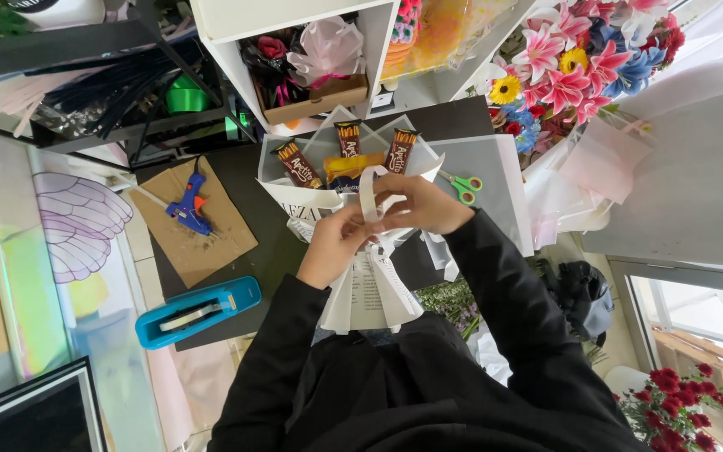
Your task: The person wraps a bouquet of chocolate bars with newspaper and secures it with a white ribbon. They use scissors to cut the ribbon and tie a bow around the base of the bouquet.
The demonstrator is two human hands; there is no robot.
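Bright, even daylight fills the scene, strongest at the window (696, 326), where the frame washes out pale. Shadows near the window are soft and faint. Edges bow from wide-angle distortion; the centre stays sharp.

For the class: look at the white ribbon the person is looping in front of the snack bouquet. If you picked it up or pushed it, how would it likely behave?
The white ribbon is probably floppy: it curves into a loop between the left hand and right hand. It looks thin and flat, so likely very light, and a push would probably just fold it. It may slip loose unless pinched.
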